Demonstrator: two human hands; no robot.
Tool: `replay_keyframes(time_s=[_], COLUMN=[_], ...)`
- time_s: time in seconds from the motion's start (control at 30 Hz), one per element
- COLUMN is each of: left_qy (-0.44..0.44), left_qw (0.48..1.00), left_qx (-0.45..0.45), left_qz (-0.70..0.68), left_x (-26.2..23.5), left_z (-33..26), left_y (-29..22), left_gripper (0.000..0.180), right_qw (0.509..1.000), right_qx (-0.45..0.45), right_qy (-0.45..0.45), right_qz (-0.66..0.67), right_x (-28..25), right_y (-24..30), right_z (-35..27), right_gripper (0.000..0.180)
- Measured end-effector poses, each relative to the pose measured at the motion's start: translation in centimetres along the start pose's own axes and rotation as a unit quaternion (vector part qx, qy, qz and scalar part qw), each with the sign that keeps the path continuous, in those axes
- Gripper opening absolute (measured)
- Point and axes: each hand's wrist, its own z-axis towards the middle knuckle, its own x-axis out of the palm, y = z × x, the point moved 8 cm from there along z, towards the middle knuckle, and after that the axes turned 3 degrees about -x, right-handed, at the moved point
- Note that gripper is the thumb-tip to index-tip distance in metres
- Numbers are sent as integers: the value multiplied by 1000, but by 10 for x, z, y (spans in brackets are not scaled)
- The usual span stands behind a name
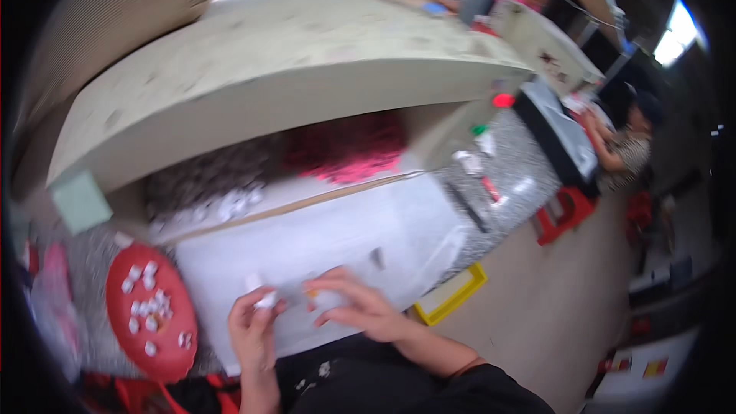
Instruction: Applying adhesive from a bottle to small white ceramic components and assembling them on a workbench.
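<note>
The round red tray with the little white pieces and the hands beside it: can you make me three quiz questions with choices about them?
1. Where is the round red tray?
A. left of the left hand
B. on the upper shelf
C. on the floor

2. What colour is the shallow rectangular bin by the table edge?
A. blue
B. yellow
C. black

3. What is the left hand doing?
A. lying flat and empty
B. pinching a small white piece
C. touching the tray

Answers: 1 A, the tray lies on the person's left. 2 B, its rim is yellow. 3 B, the fingers close round the piece, near the right hand.
</note>
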Motion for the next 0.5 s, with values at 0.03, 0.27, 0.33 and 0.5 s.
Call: replay_keyframes(time_s=[0.03, 0.27, 0.33, 0.5], left_qy=[10, 41, 46, 62], left_qw=[1000, 997, 997, 995], left_qx=[8, 16, 12, 11], left_qz=[-29, -60, -53, -73], left_x=[0, 17, 15, 11], left_z=[2, 0, -2, -5], left_y=[3, -13, -13, -14], left_gripper=[21, 29, 31, 35], right_qw=[999, 977, 959, 953], right_qx=[-8, -78, -120, -178], right_qy=[-36, -196, -252, -243], right_qz=[-8, 40, 52, -15], right_x=[-5, -29, -29, -7], right_y=[2, 22, 27, 32], right_z=[-1, 0, 5, 12], right_gripper=[37, 32, 41, 39])
